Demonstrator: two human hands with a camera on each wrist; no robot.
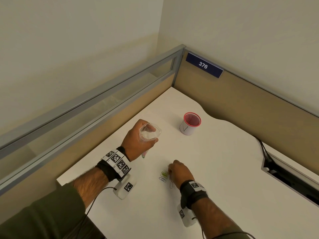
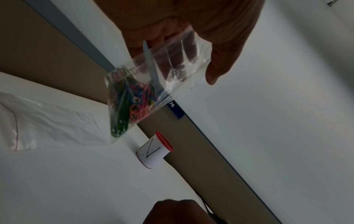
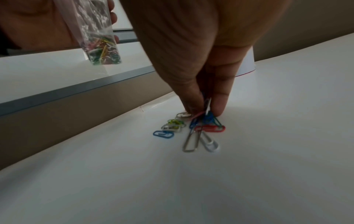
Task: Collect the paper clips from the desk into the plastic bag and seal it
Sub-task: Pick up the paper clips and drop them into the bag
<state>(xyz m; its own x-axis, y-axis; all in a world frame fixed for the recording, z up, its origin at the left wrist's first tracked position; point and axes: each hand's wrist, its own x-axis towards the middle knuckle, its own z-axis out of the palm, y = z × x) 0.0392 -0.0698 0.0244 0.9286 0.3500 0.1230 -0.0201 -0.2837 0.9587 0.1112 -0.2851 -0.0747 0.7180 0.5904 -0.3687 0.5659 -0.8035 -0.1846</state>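
Observation:
My left hand (image 1: 153, 135) holds a clear plastic bag (image 1: 146, 131) up above the white desk (image 1: 224, 161), fingers curled round its upper part with the mouth open upward. Several coloured paper clips (image 2: 132, 103) lie in the bag's (image 2: 172, 68) bottom. Nearer to me, my right hand (image 1: 170, 169) is down on the desk. Its thumb and fingertips (image 3: 220, 106) pinch a few paper clips from a small loose pile (image 3: 191, 133), also in the head view (image 1: 164, 176). Blue, red, green, white and bare metal clips lie flat round the pinch.
A red-rimmed mesh cup (image 1: 189, 124) wrapped in white paper stands behind the hands. A flat clear bag (image 2: 51, 124) with a red line lies on the desk by the partition. Tan partition walls (image 1: 241, 104) close two sides. A cable slot (image 1: 284, 176) opens at the right.

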